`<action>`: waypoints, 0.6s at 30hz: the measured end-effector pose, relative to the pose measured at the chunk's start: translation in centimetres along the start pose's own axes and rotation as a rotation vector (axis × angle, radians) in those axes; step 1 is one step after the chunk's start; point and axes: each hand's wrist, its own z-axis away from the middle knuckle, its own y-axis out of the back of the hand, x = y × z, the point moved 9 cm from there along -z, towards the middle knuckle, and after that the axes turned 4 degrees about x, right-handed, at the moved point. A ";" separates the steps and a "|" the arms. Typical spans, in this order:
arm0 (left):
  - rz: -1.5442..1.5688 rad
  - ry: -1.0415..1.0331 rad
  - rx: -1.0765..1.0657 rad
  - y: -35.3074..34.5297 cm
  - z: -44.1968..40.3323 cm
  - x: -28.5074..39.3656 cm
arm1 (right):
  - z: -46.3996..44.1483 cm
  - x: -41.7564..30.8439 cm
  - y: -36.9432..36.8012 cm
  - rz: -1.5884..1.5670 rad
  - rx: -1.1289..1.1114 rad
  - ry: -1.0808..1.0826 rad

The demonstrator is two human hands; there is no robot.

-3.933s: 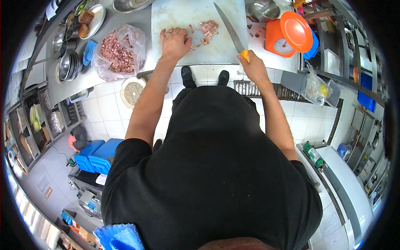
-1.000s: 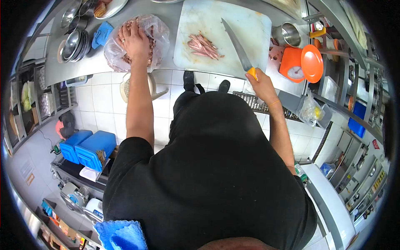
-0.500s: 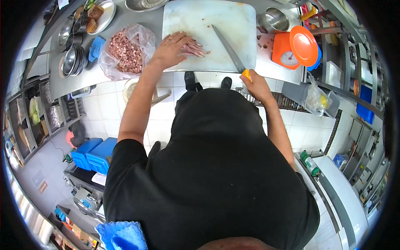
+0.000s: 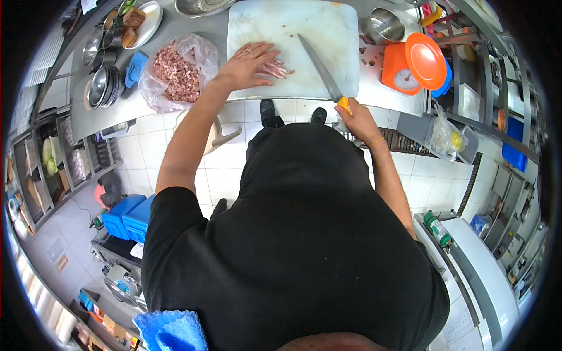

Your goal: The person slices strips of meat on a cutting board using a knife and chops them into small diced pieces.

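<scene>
My left hand lies spread over strips of pinkish meat on the white cutting board, covering part of them. The fingers are apart. My right hand is closed round the yellow handle of a long knife; its blade reaches up and left over the board, with a gap between it and the meat. Left of the board, a clear plastic bag lies open, full of small chopped meat pieces.
An orange scale and a metal pot stand right of the board. At the left are stacked metal bowls, a blue cloth and a white plate with browned food. A stool is below the table edge.
My left hand has left the bag of chopped meat and come to the strips on the board; over the last half second its fingers spread wider. My right hand still holds the knife.
</scene>
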 end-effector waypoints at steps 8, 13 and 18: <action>-0.186 -0.029 0.115 -0.6 0.0 -0.9 | 0.8 0.6 -0.4 -0.014 -0.004 -0.047; -0.190 0.062 0.326 -0.2 -0.2 0.3 | 1.1 0.7 -0.3 -0.011 0.006 -0.047; -0.196 0.361 0.361 -0.8 -0.1 1.6 | 0.7 0.5 0.3 -0.017 0.052 -0.026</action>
